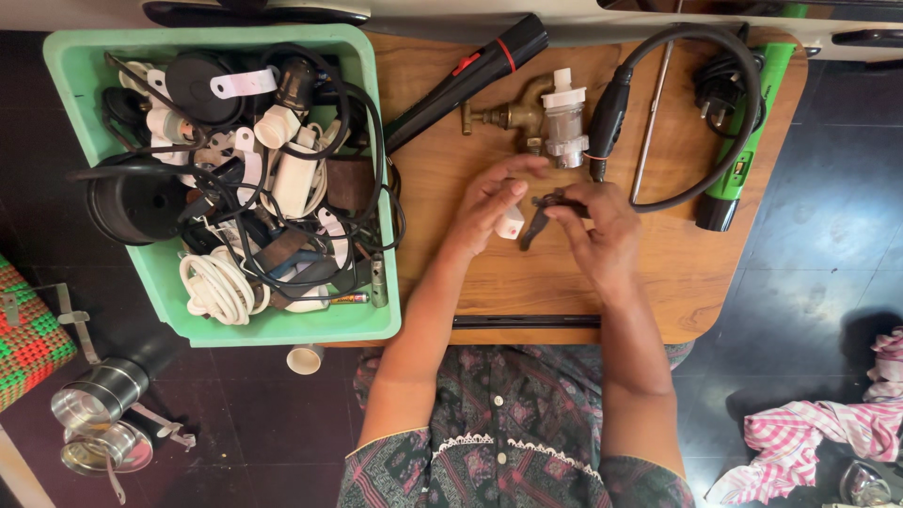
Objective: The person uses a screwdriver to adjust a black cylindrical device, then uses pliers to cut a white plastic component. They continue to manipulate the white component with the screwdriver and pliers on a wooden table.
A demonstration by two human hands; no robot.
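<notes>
A green plastic tub (pixel 367 188) overhanging the tabletop's (pixel 658 273) left edge brims with tangled black cables (pixel 357 122), a coiled white cord (pixel 218 287) and white plugs (pixel 293 179); near the tabletop's middle, the left hand (pixel 489 202) pinches a small white cap (pixel 511 223); the right hand (pixel 602 230) grips a small dark clip (pixel 544 214); a brass tap (pixel 513 115) lies just beyond.

Dark paisley dress (pixel 508 452) with white-trimmed short sleeves.

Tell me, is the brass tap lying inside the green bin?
No, the brass tap lies on the wooden table, to the right of the green bin, just beyond the hands.
</notes>
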